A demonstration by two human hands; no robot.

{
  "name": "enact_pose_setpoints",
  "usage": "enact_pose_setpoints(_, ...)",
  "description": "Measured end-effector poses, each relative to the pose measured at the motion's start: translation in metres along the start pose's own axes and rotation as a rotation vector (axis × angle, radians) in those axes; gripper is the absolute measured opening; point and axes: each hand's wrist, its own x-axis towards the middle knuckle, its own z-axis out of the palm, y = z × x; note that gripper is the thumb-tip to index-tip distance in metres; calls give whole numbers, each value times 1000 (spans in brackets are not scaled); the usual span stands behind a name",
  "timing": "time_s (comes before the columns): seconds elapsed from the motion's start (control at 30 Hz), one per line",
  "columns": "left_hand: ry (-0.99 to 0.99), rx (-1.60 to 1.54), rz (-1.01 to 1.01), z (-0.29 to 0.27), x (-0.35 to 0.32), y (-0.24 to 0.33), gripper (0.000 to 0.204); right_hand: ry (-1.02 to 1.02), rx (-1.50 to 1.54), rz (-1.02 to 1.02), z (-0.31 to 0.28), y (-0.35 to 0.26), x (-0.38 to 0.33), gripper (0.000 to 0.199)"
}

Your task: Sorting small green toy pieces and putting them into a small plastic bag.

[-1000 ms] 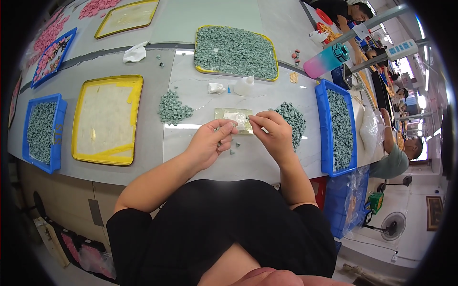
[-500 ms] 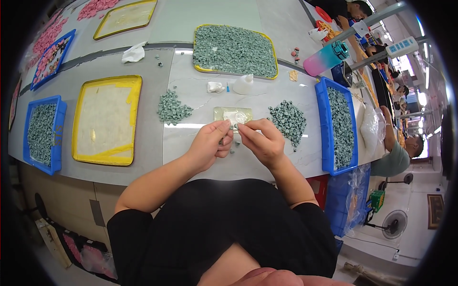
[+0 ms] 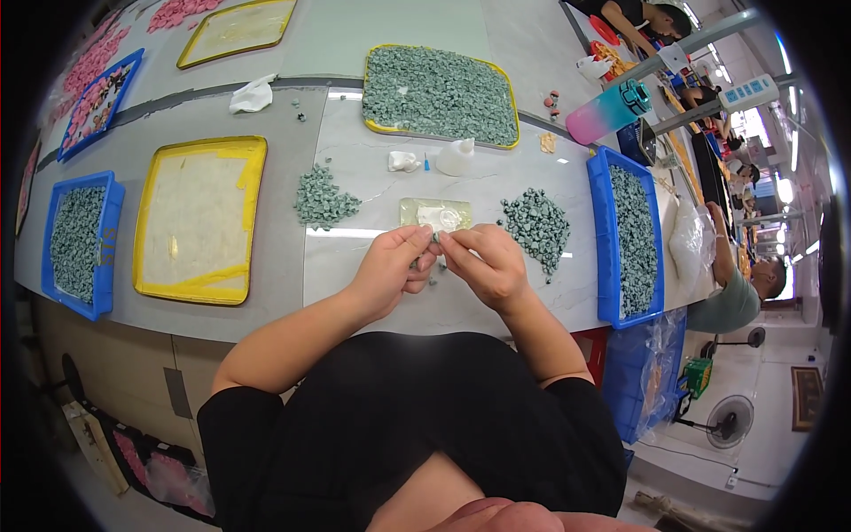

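Big grey counter fills the frame, with a yellow tray at left, a tray of green pieces at top centre, blue bins either side, then two loose green piles flanking a small glue dish. Dead centre, the left hand and right hand meet, fingertips pinched tight on one tiny green piece just below the dish. It's so small that any slip could flick it into the piles, I reckon, or smear glue on the fingers.
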Motion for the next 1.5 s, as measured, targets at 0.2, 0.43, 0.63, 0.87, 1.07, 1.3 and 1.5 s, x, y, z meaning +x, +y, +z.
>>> enact_pose_setpoints(0.2, 10, 19, 29, 2, -3, -2, 23, -7, -7, -44, -1, -1, -1, 32)
enact_pose_setpoints(0.43, 36, 166, 155, 1, -5, -10, 25, -54, 63, -23, -2, -1, 0, 26)
enact_pose_setpoints(0.63, 82, 316, 247, 4, -6, -11, 20, 49, 259, 391, 0, -14, -6, 22)
enact_pose_setpoints(0.87, 79, 291, 193, 5, -5, -8, 21, 96, 318, 546, 3, -20, -9, 22)
enact_pose_setpoints(1.07, 31, 241, 171, 6, -5, -10, 20, 50, 364, 648, -4, -22, -9, 22)
enact_pose_setpoints(1.3, -37, 143, 97, 9, -7, -9, 26, 52, 608, 806, -5, -21, -15, 21)
enact_pose_setpoints(1.5, -45, 145, 82, 11, -10, -7, 29, 68, 814, 851, -7, -22, -15, 23)
